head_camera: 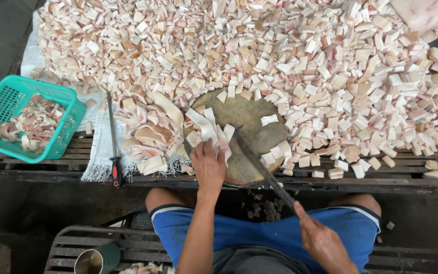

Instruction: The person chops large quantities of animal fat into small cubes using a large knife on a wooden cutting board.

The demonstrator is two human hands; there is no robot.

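My left hand (208, 165) presses down on long pale strips of pork skin and fat (206, 127) lying on a round wooden chopping block (252, 134). My right hand (322, 241) grips the handle of a long dark knife (259, 165), low over my right thigh. The blade slants up and left, its tip just right of the strips. Several cut squares (275, 152) lie on the block's right side.
A huge heap of cut pieces (300, 56) covers a white sheet beyond the block. Uncut strips (150, 134) pile left of it. A sharpening steel (113, 142) lies further left, beside a teal basket (6, 101) of scraps. A metal cup (95, 260) stands near my left knee.
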